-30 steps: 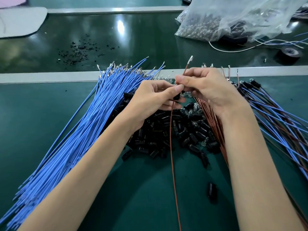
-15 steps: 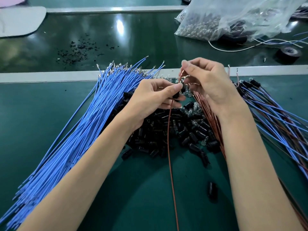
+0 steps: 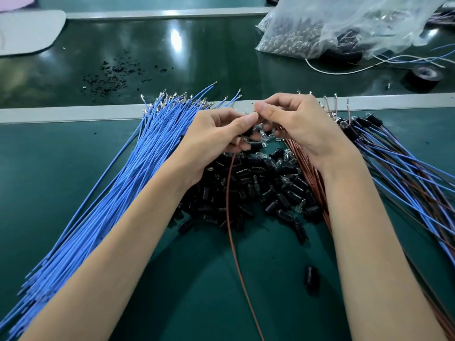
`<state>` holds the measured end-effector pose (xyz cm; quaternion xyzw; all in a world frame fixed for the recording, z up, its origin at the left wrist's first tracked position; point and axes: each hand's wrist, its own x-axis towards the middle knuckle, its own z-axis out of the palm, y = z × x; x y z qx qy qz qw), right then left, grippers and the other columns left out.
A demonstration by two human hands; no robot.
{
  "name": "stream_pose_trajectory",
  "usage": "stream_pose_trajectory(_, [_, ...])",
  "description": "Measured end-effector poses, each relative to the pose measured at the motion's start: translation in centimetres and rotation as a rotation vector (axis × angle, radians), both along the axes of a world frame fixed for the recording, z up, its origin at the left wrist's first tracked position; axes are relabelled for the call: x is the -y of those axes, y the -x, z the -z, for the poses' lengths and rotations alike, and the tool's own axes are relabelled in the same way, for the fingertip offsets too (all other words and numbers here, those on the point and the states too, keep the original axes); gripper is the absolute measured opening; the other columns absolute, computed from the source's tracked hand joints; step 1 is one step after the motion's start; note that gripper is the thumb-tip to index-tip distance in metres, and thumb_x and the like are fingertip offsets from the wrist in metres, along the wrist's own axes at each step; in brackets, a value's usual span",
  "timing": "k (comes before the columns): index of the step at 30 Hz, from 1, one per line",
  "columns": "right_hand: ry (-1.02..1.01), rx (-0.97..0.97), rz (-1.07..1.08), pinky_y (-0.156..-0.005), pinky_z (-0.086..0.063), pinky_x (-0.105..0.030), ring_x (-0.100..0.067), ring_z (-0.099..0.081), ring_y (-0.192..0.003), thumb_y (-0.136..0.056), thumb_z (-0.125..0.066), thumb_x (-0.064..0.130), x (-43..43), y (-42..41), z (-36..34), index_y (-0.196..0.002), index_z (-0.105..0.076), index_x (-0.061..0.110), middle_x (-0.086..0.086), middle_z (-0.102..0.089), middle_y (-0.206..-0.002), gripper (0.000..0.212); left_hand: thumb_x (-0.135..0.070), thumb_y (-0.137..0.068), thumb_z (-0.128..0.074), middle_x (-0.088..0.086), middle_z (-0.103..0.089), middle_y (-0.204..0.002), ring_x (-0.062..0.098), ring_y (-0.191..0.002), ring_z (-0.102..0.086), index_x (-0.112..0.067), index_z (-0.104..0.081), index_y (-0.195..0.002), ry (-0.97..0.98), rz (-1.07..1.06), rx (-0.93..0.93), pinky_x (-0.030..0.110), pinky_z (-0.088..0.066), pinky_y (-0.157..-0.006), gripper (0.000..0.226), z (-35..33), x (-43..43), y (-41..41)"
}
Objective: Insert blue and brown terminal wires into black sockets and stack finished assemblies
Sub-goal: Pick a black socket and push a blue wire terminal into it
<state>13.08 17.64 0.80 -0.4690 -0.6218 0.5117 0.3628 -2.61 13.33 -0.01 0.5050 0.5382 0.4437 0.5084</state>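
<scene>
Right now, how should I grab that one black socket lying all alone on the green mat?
Probably pinch the lone black socket across its middle, coming straight down from above. It lies flat on its side, a short round barrel pointing away from you, with bare mat along both long sides, so fingers fit there.

Left hand hides one end of brown wire.

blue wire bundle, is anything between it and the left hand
Nothing visible does. The blue wire bundle lies right beside the left hand, its terminal ends fanned by the knuckles. That hand grips a black socket with the brown wire hanging from it.
</scene>
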Motion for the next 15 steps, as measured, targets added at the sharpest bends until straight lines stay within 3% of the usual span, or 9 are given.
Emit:
stream_pose_trajectory(4, [-0.028,0.089,0.053,-0.057,-0.043,-0.008,0.003,-0.059,-0.059,-0.093,-0.063,0.027,-0.4,0.2,0.6,-0.091,-0.068,0.021,0.007,-0.069,-0.077,0.008,-0.028,-0.092,-0.062,-0.004,-0.073,-0.072,0.001,-0.049,-0.053,-0.018,-0.067,-0.081,-0.014,-0.094,-0.028,0.012,-0.048,-0.056,0.015,-0.8,-0.5,1.6])
stream_pose_trajectory(8, [-0.113,0.458,0.001,-0.071,-0.044,-0.015,-0.003,-0.059,-0.073,-0.088,-0.069,0.030,-0.8,0.6,1.7,-0.089,-0.069,0.026,0.008,-0.067,-0.080,0.005,-0.030,-0.091,-0.063,-0.007,-0.072,-0.066,-0.001,-0.042,-0.045,-0.018,-0.067,-0.078,0.024,-0.200,-0.120,0.009,-0.044,-0.051,0.017,-1.1,-1.2,3.4])
stream_pose_trajectory(10, [-0.159,0.577,-0.023,-0.078,-0.044,-0.018,-0.006,-0.059,-0.078,-0.087,-0.070,0.031,-0.8,1.0,2.1,-0.089,-0.070,0.026,0.006,-0.067,-0.084,0.006,-0.029,-0.090,-0.065,-0.008,-0.071,-0.064,-0.001,-0.042,-0.045,-0.018,-0.068,-0.079,0.039,-0.194,-0.213,0.009,-0.044,-0.052,0.017,-0.8,-1.4,4.1])
stream_pose_trajectory(15, [-0.226,0.638,-0.013,-0.084,-0.047,-0.026,-0.013,-0.059,-0.085,-0.085,-0.071,0.033,-0.9,1.5,2.8,-0.091,-0.070,0.026,0.004,-0.065,-0.088,0.009,-0.033,-0.080,-0.075,-0.001,-0.072,-0.072,0.007,-0.057,-0.061,-0.016,-0.072,-0.078,0.002,-0.264,-0.577,0.024,-0.051,-0.070,0.017,0.1,-1.6,6.0])
